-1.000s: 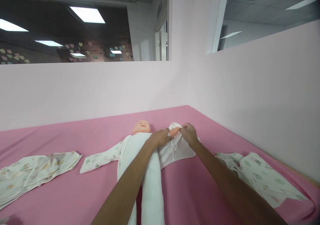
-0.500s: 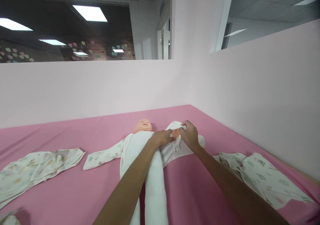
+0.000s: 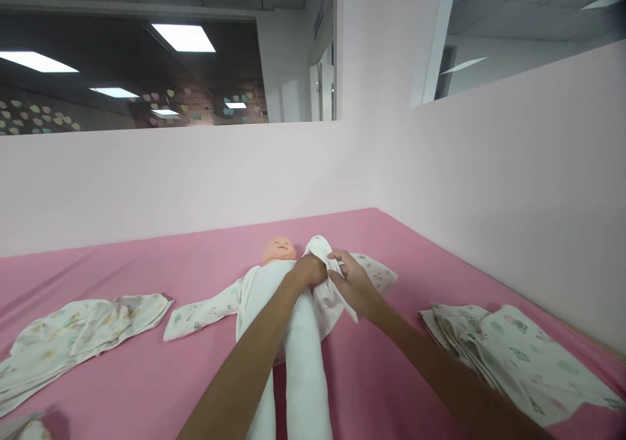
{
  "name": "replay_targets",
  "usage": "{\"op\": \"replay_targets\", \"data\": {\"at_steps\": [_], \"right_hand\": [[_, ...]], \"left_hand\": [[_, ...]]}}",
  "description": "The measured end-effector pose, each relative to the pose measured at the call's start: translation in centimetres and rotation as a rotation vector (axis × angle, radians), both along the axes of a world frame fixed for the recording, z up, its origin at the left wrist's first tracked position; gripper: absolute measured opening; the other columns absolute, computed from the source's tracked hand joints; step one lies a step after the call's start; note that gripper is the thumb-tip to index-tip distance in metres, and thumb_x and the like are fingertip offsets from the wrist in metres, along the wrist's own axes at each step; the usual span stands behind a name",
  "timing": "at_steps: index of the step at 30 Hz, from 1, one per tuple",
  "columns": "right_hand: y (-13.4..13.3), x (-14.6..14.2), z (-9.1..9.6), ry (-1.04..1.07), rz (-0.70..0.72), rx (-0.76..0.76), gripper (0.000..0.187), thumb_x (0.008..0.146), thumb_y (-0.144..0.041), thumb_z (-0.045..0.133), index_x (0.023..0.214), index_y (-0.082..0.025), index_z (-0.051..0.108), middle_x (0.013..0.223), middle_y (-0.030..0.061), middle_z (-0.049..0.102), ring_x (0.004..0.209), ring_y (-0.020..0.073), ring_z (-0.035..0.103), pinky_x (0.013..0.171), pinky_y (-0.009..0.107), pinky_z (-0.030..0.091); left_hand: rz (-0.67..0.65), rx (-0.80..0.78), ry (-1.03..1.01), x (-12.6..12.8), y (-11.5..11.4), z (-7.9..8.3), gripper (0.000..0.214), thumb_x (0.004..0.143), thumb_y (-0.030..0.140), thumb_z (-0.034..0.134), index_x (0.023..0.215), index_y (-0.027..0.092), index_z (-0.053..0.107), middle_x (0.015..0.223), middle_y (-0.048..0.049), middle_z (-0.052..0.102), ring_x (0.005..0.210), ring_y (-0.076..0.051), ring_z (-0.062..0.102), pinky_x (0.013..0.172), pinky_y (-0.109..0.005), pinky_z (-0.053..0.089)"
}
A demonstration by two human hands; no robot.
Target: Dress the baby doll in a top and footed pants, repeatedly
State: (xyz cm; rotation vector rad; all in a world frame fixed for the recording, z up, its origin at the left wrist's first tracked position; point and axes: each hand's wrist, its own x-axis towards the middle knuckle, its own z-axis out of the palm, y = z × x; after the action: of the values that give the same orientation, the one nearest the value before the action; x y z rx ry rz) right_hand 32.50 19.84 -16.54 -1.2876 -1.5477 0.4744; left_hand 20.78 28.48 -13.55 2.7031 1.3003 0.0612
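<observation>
My left hand (image 3: pixel 310 270) lies curled at the shoulder of the peach-headed, white-bodied baby doll (image 3: pixel 280 249), which lies face up on the pink-covered surface (image 3: pixel 147 362). I cannot tell whether it grips. My right hand (image 3: pixel 355 288) pinches the white printed cotton baby garment (image 3: pixel 328 304), drawn over the doll's side.

right hand (image 3: pixel 353 288) drawn inward, garment flap (image 3: pixel 328 304) now folded over
</observation>
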Motion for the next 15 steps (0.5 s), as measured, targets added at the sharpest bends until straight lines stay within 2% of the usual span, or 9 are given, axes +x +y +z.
{"op": "replay_targets", "data": {"at_steps": [5,9,11,12,14,15], "right_hand": [[-1.6,0.1,-0.6,0.073,0.036,-0.135,0.043,0.081,-0.026,0.044,0.123,-0.025,0.051,0.081,-0.0001,0.062,0.066,0.0169,0.057,0.06,0.03,0.046],[-2.9,0.2,-0.2,0.202,0.194,-0.274,0.05,0.082,-0.028,0.049,0.132,-0.025,0.046,0.081,-0.0001,0.065,0.067,0.0166,0.06,0.062,0.03,0.048],[-3.5,0.0,0.2,0.275,0.258,-0.289,0.052,0.082,-0.029,0.053,0.133,-0.024,0.047,0.092,0.0026,0.066,0.076,0.0169,0.062,0.068,0.03,0.049],[-3.7,-0.1,0.4,0.303,0.29,-0.288,0.052,0.082,-0.028,0.055,0.133,-0.024,0.048,0.098,0.0037,0.065,0.081,0.017,0.062,0.072,0.03,0.05],[-4.2,-0.8,0.6,0.35,0.357,-0.284,0.054,0.082,-0.027,0.057,0.135,-0.026,0.049,0.098,0.0038,0.064,0.083,0.0163,0.061,0.074,0.029,0.049],[-4.4,-1.2,0.7,0.365,0.388,-0.286,0.055,0.082,-0.027,0.058,0.137,-0.027,0.048,0.091,0.0024,0.063,0.078,0.0152,0.059,0.07,0.028,0.049]], "left_hand": [[-0.037,0.039,-0.041,-1.5,-2.1,0.8,0.02,0.081,0.027,0.051,0.087,0.02,0.068,0.089,-0.0081,0.07,0.08,-0.023,0.063,0.068,-0.029,0.047],[-0.005,0.168,-0.142,-5.6,-4.6,1.4,0.029,0.088,0.034,0.042,0.101,0.02,0.064,0.107,-0.0089,0.067,0.098,-0.026,0.061,0.086,-0.035,0.045],[0.117,0.267,-0.251,-8.6,-5.7,1.3,0.034,0.092,0.036,0.035,0.109,0.02,0.06,0.119,-0.009,0.062,0.113,-0.026,0.054,0.096,-0.039,0.039],[0.222,0.278,-0.32,-10.2,-6.1,1.2,0.033,0.092,0.037,0.035,0.108,0.022,0.059,0.12,-0.0069,0.062,0.112,-0.025,0.055,0.095,-0.038,0.04],[0.435,0.225,-0.42,-13.1,-6.8,0.5,0.031,0.09,0.041,0.037,0.103,0.023,0.059,0.113,-0.0053,0.064,0.104,-0.024,0.058,0.088,-0.037,0.044],[0.506,0.166,-0.461,-14.3,-7.2,0.1,0.03,0.089,0.042,0.039,0.1,0.022,0.059,0.109,-0.0052,0.065,0.101,-0.024,0.059,0.086,-0.037,0.045]]}}
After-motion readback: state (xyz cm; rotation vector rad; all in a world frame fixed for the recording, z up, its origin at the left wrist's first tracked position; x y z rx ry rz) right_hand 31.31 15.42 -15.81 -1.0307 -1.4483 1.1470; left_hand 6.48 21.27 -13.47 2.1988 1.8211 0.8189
